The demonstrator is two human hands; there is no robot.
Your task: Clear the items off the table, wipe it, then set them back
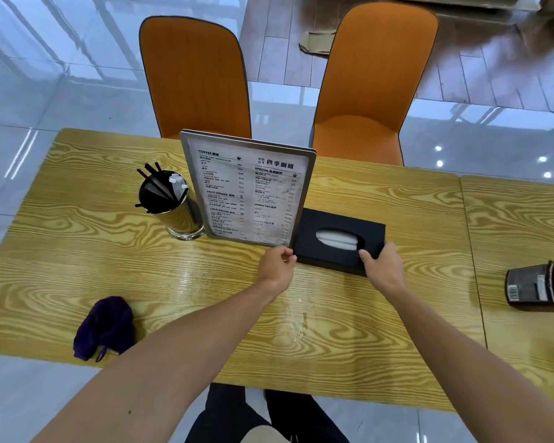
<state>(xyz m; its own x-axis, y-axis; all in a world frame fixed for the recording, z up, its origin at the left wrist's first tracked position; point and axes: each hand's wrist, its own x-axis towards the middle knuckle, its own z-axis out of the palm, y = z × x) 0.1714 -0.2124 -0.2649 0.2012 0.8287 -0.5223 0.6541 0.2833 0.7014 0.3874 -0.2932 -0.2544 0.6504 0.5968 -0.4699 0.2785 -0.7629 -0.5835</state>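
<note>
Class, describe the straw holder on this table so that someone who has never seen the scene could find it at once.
Start at the wood-grain table and find the upright menu stand near its far edge. Directly left of that stand is the straw holder, a shiny metal cylinder. It alone is round and reflective, with black straws and white wrapped ones poking from its open top; the box on the stand's other side is flat, black and rectangular.

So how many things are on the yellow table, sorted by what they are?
Menu stand: 1
Straw holder: 1
Black tissue box: 1
Purple cloth: 1
Total: 4
</note>
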